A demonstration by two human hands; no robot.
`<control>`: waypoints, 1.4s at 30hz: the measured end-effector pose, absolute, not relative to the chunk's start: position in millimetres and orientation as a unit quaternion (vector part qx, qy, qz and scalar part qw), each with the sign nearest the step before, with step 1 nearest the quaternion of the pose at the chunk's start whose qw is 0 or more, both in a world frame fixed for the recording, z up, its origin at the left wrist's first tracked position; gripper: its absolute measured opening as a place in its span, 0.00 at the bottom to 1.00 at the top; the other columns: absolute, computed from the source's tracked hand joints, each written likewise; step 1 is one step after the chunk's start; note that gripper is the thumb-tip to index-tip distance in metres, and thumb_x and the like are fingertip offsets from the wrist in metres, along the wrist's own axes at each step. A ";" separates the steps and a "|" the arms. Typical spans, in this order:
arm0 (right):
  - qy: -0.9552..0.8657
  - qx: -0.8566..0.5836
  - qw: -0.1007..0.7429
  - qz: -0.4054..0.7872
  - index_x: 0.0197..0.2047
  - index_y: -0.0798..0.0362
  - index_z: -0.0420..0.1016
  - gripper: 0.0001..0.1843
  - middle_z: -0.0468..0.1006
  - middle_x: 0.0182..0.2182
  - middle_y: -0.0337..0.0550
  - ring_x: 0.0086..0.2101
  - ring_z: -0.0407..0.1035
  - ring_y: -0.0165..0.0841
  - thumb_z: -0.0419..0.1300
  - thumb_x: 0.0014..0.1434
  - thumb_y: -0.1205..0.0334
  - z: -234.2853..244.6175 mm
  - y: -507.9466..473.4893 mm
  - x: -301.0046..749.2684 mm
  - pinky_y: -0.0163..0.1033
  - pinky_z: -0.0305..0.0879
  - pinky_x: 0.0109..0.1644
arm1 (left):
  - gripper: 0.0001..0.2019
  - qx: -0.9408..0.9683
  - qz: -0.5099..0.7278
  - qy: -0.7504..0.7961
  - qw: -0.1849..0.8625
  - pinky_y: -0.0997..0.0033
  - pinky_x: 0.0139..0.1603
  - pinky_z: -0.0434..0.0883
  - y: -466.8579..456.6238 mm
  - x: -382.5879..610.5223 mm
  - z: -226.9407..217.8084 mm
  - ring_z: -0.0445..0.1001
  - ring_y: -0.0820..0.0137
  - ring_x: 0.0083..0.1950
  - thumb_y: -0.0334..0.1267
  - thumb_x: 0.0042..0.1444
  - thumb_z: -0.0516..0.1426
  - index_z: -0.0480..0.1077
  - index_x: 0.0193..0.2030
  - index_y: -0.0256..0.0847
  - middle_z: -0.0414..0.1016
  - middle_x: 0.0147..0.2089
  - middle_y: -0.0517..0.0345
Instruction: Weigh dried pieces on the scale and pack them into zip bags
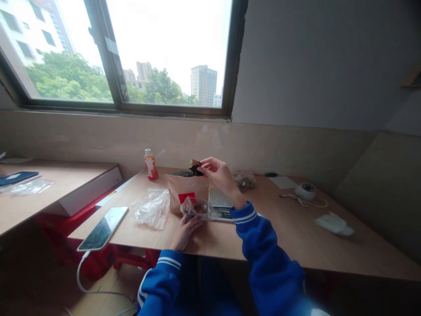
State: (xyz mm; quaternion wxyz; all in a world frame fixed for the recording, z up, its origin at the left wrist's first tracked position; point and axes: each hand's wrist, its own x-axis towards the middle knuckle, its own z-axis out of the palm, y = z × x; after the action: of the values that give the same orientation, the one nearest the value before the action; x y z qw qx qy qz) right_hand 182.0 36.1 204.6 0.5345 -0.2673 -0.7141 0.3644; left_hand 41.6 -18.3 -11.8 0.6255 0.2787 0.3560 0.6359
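A dark piece with a tan part is pinched between the thumb and fingers of the right hand, and is held at the open mouth of a paper bag, near the mouth's right end; whether the rim is touched cannot be told. The paper bag is stood upright on the desk, and its front is marked by a red label. By the left hand, a clear bag with dark contents is touched just in front of the paper bag, the fingers being bent against its lower side; how firmly it is gripped cannot be told. Part of the label is covered by the clear bag. A scale is set just to the right of the paper bag and is partly hidden by the right arm. Behind that arm, a second filled bag is seen. To the left, crumpled plastic is spread beside the paper bag, with a bottle stood behind it. A phone is laid at the desk's left edge, with a cable plugged in. Farther right, a white camera with its cord and a white packet are placed, well apart from both hands.
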 end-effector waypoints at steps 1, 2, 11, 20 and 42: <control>-0.719 -0.274 0.536 0.349 0.36 0.53 0.74 0.11 0.77 0.27 0.38 0.28 0.72 0.30 0.66 0.51 0.56 207.1 43.4 175.7 0.33 0.68 0.30 | 0.13 0.279 0.634 0.356 0.627 0.60 0.57 0.71 -18.2 41.4 -11.7 0.75 0.62 0.51 0.34 0.47 0.65 0.74 0.42 0.44 0.77 0.47 0.54; -0.727 -0.280 0.531 0.335 0.36 0.53 0.75 0.11 0.78 0.27 0.38 0.27 0.71 0.29 0.66 0.51 0.56 207.6 50.7 169.9 0.33 0.67 0.30 | 0.13 0.280 0.633 0.356 0.628 0.60 0.57 0.71 -18.1 41.3 -11.6 0.75 0.62 0.51 0.34 0.47 0.65 0.74 0.41 0.45 0.77 0.47 0.54; -0.807 -0.317 0.456 0.203 0.36 0.53 0.76 0.04 0.77 0.30 0.39 0.33 0.70 0.31 0.63 0.56 0.63 183.6 72.0 157.8 0.36 0.66 0.40 | 0.14 0.277 0.635 0.348 0.631 0.61 0.55 0.72 -16.2 40.6 -16.1 0.75 0.61 0.51 0.34 0.47 0.65 0.75 0.42 0.48 0.77 0.47 0.57; -0.849 -0.287 0.433 0.101 0.37 0.51 0.77 0.04 0.74 0.40 0.43 0.44 0.67 0.34 0.61 0.57 0.66 180.4 75.3 172.0 0.42 0.62 0.53 | 0.16 0.282 0.630 0.343 0.637 0.61 0.56 0.72 -14.6 38.5 -19.9 0.75 0.61 0.51 0.34 0.47 0.65 0.74 0.44 0.48 0.77 0.47 0.56; -0.808 -0.262 0.494 0.186 0.36 0.53 0.75 0.14 0.74 0.39 0.44 0.42 0.68 0.34 0.49 0.56 0.72 167.4 35.4 192.8 0.41 0.65 0.50 | 0.14 0.259 0.641 0.349 0.633 0.56 0.56 0.71 -17.4 40.3 -11.9 0.76 0.61 0.48 0.36 0.47 0.64 0.72 0.43 0.42 0.75 0.49 0.51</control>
State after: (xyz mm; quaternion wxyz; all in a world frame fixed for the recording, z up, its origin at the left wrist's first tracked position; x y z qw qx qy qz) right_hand 192.8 35.4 167.4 0.4939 -0.2621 -0.8079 0.1861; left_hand 40.3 -17.4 -11.9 0.6328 0.2591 0.3487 0.6410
